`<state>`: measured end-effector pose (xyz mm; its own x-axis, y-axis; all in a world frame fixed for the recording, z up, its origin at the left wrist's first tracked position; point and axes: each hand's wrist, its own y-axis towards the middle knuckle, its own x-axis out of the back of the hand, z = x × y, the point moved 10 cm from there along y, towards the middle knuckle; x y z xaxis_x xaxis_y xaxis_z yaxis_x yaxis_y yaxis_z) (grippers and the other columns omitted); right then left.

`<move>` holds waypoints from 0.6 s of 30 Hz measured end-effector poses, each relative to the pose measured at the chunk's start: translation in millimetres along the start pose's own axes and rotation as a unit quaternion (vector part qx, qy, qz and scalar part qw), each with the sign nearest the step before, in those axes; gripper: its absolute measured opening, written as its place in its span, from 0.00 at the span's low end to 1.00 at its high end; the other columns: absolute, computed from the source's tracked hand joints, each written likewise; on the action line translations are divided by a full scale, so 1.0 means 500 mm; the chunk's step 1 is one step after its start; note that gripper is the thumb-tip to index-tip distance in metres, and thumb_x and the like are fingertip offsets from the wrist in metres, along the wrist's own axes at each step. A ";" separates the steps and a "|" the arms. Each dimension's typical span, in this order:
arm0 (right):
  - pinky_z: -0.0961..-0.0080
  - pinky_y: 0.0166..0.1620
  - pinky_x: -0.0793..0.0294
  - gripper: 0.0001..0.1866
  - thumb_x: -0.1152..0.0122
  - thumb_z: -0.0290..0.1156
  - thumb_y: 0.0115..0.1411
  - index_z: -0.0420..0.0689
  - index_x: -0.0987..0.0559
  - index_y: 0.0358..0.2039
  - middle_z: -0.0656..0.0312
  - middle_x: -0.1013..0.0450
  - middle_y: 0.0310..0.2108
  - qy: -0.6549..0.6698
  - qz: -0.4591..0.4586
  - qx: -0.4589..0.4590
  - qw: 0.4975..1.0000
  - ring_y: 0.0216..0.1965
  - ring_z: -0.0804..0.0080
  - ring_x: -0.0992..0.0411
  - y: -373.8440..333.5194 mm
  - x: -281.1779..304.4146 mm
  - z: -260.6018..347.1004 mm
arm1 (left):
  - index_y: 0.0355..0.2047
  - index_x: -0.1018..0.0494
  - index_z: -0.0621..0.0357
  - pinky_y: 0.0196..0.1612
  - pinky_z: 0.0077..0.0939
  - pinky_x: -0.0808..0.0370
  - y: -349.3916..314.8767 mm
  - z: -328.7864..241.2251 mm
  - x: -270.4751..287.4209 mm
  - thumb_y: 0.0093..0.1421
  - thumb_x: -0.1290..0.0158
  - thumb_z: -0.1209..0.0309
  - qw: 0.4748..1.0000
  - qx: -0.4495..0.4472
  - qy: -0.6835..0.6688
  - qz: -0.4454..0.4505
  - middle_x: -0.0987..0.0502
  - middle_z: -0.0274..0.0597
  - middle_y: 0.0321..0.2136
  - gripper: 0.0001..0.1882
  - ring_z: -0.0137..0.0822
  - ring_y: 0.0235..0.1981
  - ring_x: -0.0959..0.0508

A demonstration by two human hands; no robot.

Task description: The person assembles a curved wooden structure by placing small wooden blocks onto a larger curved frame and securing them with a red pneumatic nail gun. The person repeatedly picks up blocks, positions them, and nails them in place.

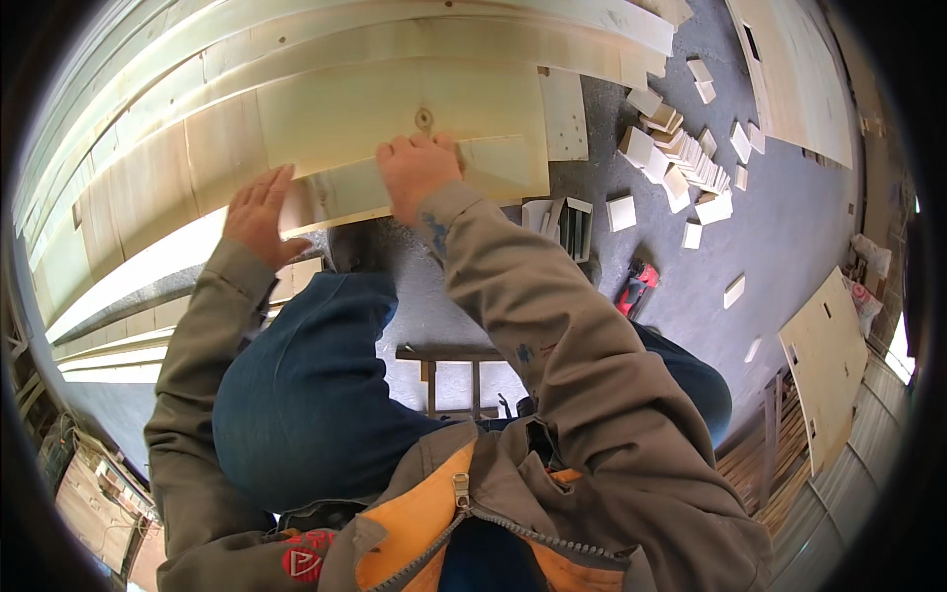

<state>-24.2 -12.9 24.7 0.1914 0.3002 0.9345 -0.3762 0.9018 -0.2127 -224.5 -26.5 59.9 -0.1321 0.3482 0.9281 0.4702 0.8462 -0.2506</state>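
A narrow wooden strip (pixel 345 192) lies along the near edge of a broad pale wooden panel (pixel 326 118) that has a dark knot. My right hand (pixel 419 176) is closed on the strip near its middle, knuckles up and fingers curled over it. By the strip's left end, which looks blurred, my left hand (pixel 258 219) rests at the panel's edge. Its fingers are stretched out together and its thumb stands apart. Whether the left palm touches the strip itself, I cannot tell.
More long panels (pixel 414 39) stack up beyond. At right, small wooden blocks (pixel 681 163) lie heaped and scattered on the grey floor (pixel 789 217). A red and black power tool (pixel 638 286) lies right of my arm. A notched board (pixel 824 370) leans at far right.
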 end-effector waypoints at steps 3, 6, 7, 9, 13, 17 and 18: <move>0.48 0.62 0.37 0.21 0.36 0.33 0.60 0.48 0.24 0.54 0.59 0.23 0.50 0.015 -0.022 0.007 1.000 0.57 0.59 0.26 0.021 0.000 0.038 | 0.68 0.34 0.57 0.67 0.47 0.31 0.023 -0.009 -0.022 0.48 0.28 0.66 0.999 0.009 0.006 -0.044 0.26 0.52 0.61 0.47 0.56 0.62 0.27; 0.43 0.68 0.42 0.28 0.39 0.35 0.64 0.49 0.29 0.65 0.56 0.28 0.61 0.020 -0.042 0.015 0.999 0.65 0.54 0.31 0.020 -0.003 0.054 | 0.64 0.31 0.58 0.66 0.49 0.31 0.023 0.033 -0.041 0.49 0.32 0.69 0.998 0.013 0.019 -0.057 0.24 0.53 0.57 0.41 0.56 0.59 0.25; 0.42 0.70 0.44 0.31 0.39 0.37 0.65 0.50 0.31 0.68 0.55 0.31 0.65 0.022 -0.096 0.034 0.995 0.67 0.52 0.34 0.006 0.011 0.067 | 0.63 0.30 0.59 0.65 0.49 0.30 0.017 0.045 -0.045 0.49 0.34 0.69 0.998 0.017 0.037 -0.055 0.23 0.53 0.56 0.39 0.56 0.58 0.24; 0.40 0.72 0.48 0.38 0.35 0.39 0.63 0.52 0.36 0.73 0.53 0.39 0.72 0.048 -0.107 0.056 0.991 0.72 0.49 0.40 -0.024 0.004 0.072 | 0.62 0.29 0.60 0.64 0.49 0.29 0.005 0.069 -0.063 0.50 0.35 0.69 0.996 0.024 0.065 -0.050 0.23 0.53 0.55 0.37 0.56 0.58 0.24; 0.42 0.74 0.49 0.51 0.22 0.40 0.53 0.50 0.38 0.74 0.50 0.42 0.75 0.177 -0.060 0.034 0.982 0.74 0.46 0.43 -0.106 0.070 -0.034 | 0.62 0.29 0.63 0.62 0.47 0.26 -0.042 0.134 -0.069 0.53 0.36 0.68 0.994 0.050 0.086 -0.035 0.22 0.56 0.55 0.35 0.56 0.57 0.23; 0.52 0.65 0.31 0.38 0.23 0.40 0.54 0.39 0.25 0.63 0.43 0.25 0.58 0.133 -0.169 -0.131 0.968 0.63 0.45 0.29 -0.212 0.078 -0.335 | 0.58 0.27 0.64 0.61 0.47 0.26 -0.073 0.163 -0.104 0.62 0.45 0.69 0.996 0.011 0.075 -0.056 0.22 0.57 0.53 0.24 0.57 0.55 0.22; 0.51 0.63 0.28 0.37 0.26 0.39 0.56 0.39 0.27 0.64 0.43 0.24 0.57 0.083 -0.187 -0.129 0.970 0.59 0.46 0.27 -0.227 0.099 -0.377 | 0.58 0.28 0.67 0.62 0.48 0.26 -0.061 0.157 -0.112 0.65 0.48 0.69 0.997 0.033 0.060 -0.028 0.22 0.60 0.53 0.23 0.58 0.56 0.23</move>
<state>198.5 -41.7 41.1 0.4229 -0.0363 0.9055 -0.0172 0.9987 0.0480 -299.9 -40.3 -6.1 -0.0489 0.2514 0.9666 0.4052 0.8896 -0.2108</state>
